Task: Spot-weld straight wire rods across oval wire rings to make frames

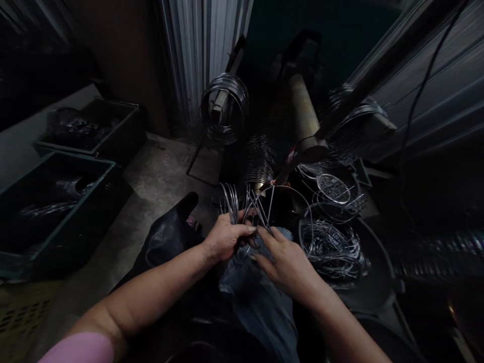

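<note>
My left hand [226, 236] is closed around a bundle of curved metal wires [231, 201], whose ends fan upward above the fingers. Close beside it, my right hand [282, 257] has its fingertips at the lower end of several thin wire pieces [260, 207]; the fingers are bent, and what they pinch is partly hidden. A blue denim cloth [260, 297] lies over the lap under both hands. Just beyond the hands, a row of wire rings [260, 157] hangs on a bar.
To the right, a round tub [380, 282] bears a tangle of wire pieces [333, 247]. A wire coil [225, 108] hangs on a post ahead. Green crates [81, 201] stand at the left. A slanting metal bar [351, 101] crosses the upper right.
</note>
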`<action>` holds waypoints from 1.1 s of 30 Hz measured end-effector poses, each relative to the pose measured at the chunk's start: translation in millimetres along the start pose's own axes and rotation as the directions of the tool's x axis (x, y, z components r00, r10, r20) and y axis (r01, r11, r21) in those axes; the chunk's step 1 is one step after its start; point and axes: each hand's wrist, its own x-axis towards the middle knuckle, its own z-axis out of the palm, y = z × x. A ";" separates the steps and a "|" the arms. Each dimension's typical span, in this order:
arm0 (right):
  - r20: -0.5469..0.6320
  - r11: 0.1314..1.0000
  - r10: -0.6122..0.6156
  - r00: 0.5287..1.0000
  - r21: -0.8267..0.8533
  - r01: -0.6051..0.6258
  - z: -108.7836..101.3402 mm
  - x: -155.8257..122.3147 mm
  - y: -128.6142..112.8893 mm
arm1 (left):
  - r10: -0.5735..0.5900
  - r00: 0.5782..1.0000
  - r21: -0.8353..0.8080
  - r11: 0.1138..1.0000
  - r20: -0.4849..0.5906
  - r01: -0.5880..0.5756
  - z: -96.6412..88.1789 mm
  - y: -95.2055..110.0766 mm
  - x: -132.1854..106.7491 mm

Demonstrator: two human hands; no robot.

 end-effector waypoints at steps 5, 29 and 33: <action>0.037 1.000 0.000 0.999 0.010 0.000 -2.0 1.8 1.0 | 0.005 1.000 0.006 1.000 -0.007 -0.005 0.1 -2.1 2.6; -0.013 0.999 0.012 1.000 0.049 -0.011 -0.3 6.9 -1.0 | 0.013 1.000 -0.006 1.000 -0.021 -0.013 -1.4 -0.3 7.1; -0.171 0.988 -0.059 0.984 0.128 0.082 4.3 0.1 5.3 | -0.017 1.000 0.006 1.000 -0.007 0.017 -1.8 5.2 7.2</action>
